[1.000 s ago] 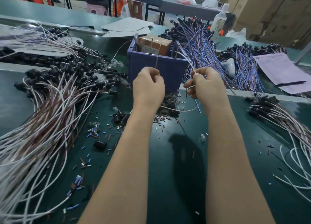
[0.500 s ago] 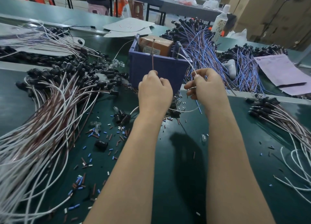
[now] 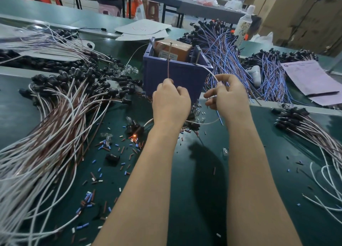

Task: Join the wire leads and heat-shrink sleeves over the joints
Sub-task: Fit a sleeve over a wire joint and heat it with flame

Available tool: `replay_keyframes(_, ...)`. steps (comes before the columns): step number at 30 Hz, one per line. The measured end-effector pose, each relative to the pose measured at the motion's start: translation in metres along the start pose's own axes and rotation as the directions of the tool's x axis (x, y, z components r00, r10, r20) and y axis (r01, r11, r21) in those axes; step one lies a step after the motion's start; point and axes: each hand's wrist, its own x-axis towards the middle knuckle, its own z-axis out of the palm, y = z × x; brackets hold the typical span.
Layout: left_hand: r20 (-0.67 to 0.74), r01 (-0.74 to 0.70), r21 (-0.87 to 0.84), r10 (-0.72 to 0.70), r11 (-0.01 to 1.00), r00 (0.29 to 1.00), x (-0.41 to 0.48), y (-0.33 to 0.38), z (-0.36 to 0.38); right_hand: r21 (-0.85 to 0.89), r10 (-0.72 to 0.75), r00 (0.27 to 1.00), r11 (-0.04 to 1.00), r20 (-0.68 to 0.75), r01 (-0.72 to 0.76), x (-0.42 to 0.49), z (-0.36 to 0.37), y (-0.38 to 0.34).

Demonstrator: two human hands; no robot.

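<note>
A: Straight to the left hand (image 3: 171, 101): curled into a fist, thumb and forefinger pinching the brown wire lead (image 3: 168, 60). Rises almost upright from the knuckles, tip up in front of the cardboard box (image 3: 174, 48).

B: Over to the right hand (image 3: 227, 95): half closed, thumb and forefinger nipping the white wire lead (image 3: 211, 72), remaining fingers loosely curled beneath.

A: Arcs up and left from those fingertips toward the near corner of the blue bin (image 3: 175, 79). Hands apart, the two leads not touching up top.

B: Lower down, a white strand sagging between the wrists, just over the green mat (image 3: 203, 199). Hard to say whether part of that same lead.

A: Both hands just in front of the bin, raised off the mat.

B: Sleeve pieces (image 3: 103, 147) scattered on the mat, left of the left forearm: short blue, brown and white bits.

A: Flanking all that, a white-and-brown bundle (image 3: 46, 134) fanned out at the left, a blue-wired bundle (image 3: 222, 51) heaped behind the right hand.
</note>
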Motion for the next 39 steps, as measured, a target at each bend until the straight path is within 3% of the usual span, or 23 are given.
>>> replay_keyframes(25,-0.017,0.005,0.011,-0.005,1.000,1.000,0.002,-0.002,0.003,0.032,-0.005,0.998,0.999,-0.055,0.007,0.000,-0.001,0.001)
replay_keyframes(29,0.120,-0.022,0.124,0.007,0.992,0.993,-0.001,-0.003,0.003,0.053,0.010,0.998,0.999,-0.070,-0.006,0.001,0.000,0.002)
replay_keyframes(32,0.353,-0.107,0.298,-0.005,0.948,0.935,-0.006,-0.004,0.006,0.161,0.021,0.993,0.987,-0.112,-0.003,0.002,0.001,-0.001)
replay_keyframes(35,0.495,-0.172,0.346,-0.024,0.922,0.868,-0.011,-0.006,0.010,0.376,0.064,0.984,0.927,-0.166,0.003,-0.002,0.000,-0.006)
replay_keyframes(39,0.548,-0.225,0.394,-0.031,0.891,0.836,-0.017,-0.010,0.010,0.712,0.272,0.944,0.700,-0.188,-0.060,-0.008,-0.005,-0.009)
